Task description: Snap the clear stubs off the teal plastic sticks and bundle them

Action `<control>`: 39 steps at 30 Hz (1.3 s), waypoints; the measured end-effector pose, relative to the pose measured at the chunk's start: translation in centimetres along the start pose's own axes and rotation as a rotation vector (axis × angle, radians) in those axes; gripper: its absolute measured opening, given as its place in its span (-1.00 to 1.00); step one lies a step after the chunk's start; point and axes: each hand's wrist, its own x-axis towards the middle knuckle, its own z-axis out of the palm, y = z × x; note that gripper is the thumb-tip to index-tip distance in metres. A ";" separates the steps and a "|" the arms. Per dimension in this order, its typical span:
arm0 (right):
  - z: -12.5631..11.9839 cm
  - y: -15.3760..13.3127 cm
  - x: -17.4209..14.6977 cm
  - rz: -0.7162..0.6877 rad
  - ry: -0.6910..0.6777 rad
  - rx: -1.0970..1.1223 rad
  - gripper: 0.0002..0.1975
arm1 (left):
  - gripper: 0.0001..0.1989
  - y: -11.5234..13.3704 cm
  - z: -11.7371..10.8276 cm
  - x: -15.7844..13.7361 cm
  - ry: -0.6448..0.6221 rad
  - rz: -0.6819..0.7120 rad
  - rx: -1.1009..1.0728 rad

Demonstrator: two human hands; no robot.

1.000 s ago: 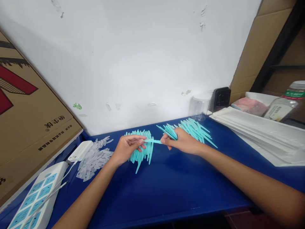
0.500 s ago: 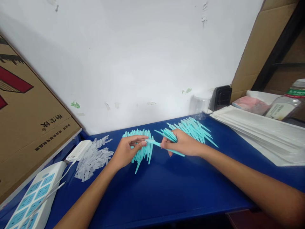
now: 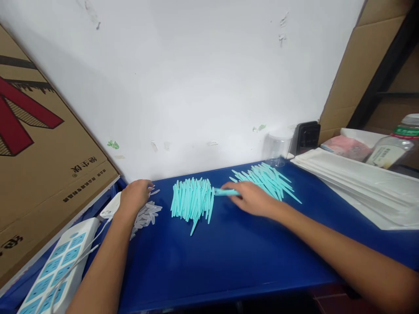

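Observation:
My left hand (image 3: pixel 135 195) is over the pile of small clear plastic caps (image 3: pixel 147 214) at the left, fingers curled down; whatever is in its fingertips is hidden. My right hand (image 3: pixel 250 197) is closed around a few slim turquoise sticks (image 3: pixel 227 192), shaped like eyebrow razors, which point left. Their tips lie close to the right edge of a neat row of the same turquoise sticks (image 3: pixel 191 198) on the blue table (image 3: pixel 203 266). Behind my right hand lies a looser pile of turquoise sticks (image 3: pixel 270 179).
A white power strip (image 3: pixel 62 266) with cables and a white box (image 3: pixel 110 207) are at the left, beside a large cardboard box (image 3: pixel 65 144). A clear jar (image 3: pixel 278 148) stands by the wall. White bags (image 3: pixel 353 183) and a plastic bottle (image 3: pixel 393 146) are at the right.
My left hand has left the stick it was touching near my right hand and moved left to the clear caps. My right hand still holds turquoise sticks, now lying flatter. The view has shifted slightly.

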 end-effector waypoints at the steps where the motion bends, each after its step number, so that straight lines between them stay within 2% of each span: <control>1: 0.7 -0.8 -0.2 -0.098 -0.042 0.050 -0.59 | -0.64 -0.4 0.4 0.2 -0.009 0.010 -0.012; 3: 1.9 -1.9 -0.6 -0.208 -0.123 0.086 -0.48 | -0.62 -1.0 1.3 0.5 -0.026 0.030 -0.042; 6: 2.7 -2.3 -0.9 -0.236 -0.181 0.071 -0.42 | -0.64 -1.6 2.7 1.2 -0.056 0.059 -0.081; 9: 2.5 -2.0 -0.8 -0.224 -0.167 0.084 -0.48 | -0.72 -1.8 3.8 1.9 -0.077 0.085 -0.116; 12: 2.1 -1.6 -0.6 -0.203 -0.133 0.117 -0.63 | -0.81 -1.7 4.5 2.4 -0.081 0.097 -0.135; 15: 2.0 -1.3 -0.4 -0.125 -0.086 0.147 -0.78 | -0.86 -1.6 4.9 2.7 -0.083 0.103 -0.133; 17: 2.1 -1.2 -0.2 -0.010 -0.041 0.135 -0.83 | -0.86 -1.4 5.0 2.7 -0.083 0.114 -0.123; 20: 2.4 -1.1 0.1 0.173 -0.007 0.079 -0.71 | -0.79 -1.1 5.1 2.6 -0.082 0.138 -0.106; 22: 2.5 -1.3 0.2 0.241 -0.012 0.035 -0.65 | -0.76 -0.9 5.1 2.5 -0.080 0.148 -0.097; 28: 2.6 -1.3 0.2 0.334 -0.061 -0.069 -0.81 | -0.85 -0.6 5.1 2.2 -0.065 0.146 -0.099; 32: 2.2 -0.2 0.0 0.360 -0.080 -0.097 -0.85 | -0.78 -0.2 4.5 2.0 -0.044 0.150 -0.162; 35: 1.6 0.5 -0.1 0.355 -0.081 -0.080 -0.86 | -0.72 0.9 3.5 1.8 -0.002 0.188 -0.356; 39: 0.3 0.7 0.1 0.335 -0.018 0.001 -0.84 | -0.58 3.4 1.8 1.0 -0.012 0.273 -0.911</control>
